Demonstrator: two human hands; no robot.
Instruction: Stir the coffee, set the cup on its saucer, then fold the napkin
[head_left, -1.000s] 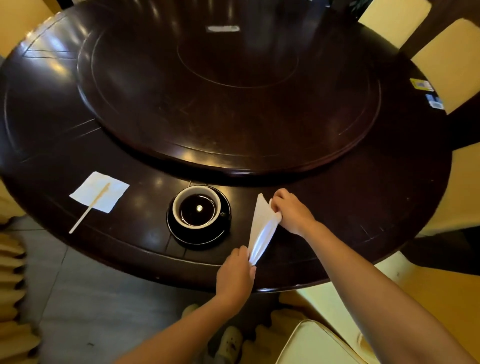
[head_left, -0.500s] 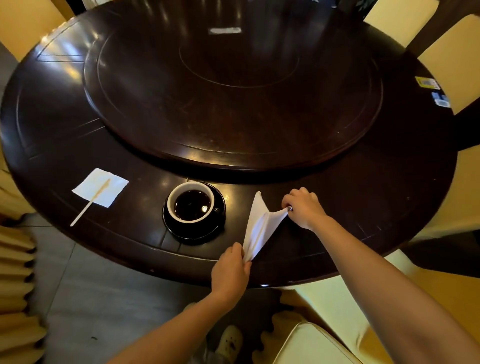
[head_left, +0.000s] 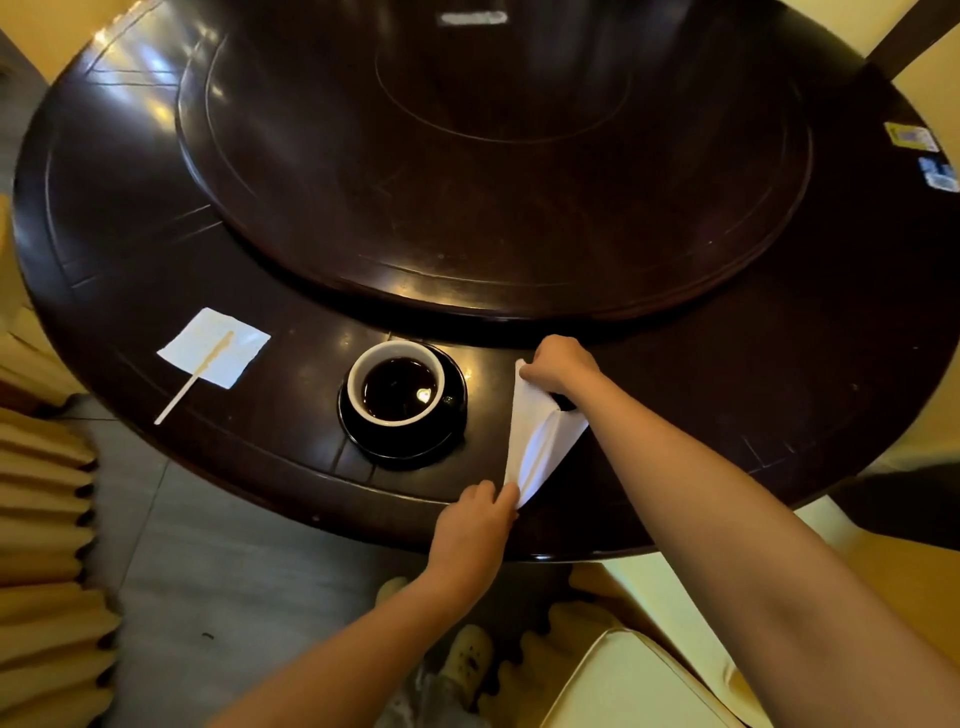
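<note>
Fingers of both hands pinch the napkin — left hand near corner, right hand far corner — beside the cup.

White cup w/ coffee sits on black saucer; white napkin half-folded just beside.
</note>
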